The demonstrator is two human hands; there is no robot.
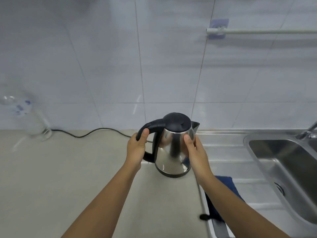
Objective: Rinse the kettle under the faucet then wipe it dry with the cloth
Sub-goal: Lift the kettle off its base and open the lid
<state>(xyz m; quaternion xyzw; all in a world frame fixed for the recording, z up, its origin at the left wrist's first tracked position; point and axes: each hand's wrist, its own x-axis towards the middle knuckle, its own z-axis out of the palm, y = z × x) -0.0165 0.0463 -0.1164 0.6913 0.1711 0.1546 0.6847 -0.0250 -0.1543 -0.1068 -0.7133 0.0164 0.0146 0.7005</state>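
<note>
Kettle (169, 152) upright, spout toward sink (283, 160), handle in left hand (137, 146)

The kettle (173, 148) is at the right end of the surface (68, 169). The sink (283, 169) is farther right, with the faucet (307, 132) behind it. The cloth (223, 194) lies in front of the kettle, left of the sink. A cord (89, 133) runs behind, to the left.

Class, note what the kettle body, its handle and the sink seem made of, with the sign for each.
Kettle body: likely polished steel, mirror-like reflections. Handle: apparently black plastic, soft matte sheen. Sink: probably brushed stainless steel, dull grey glare.
</note>
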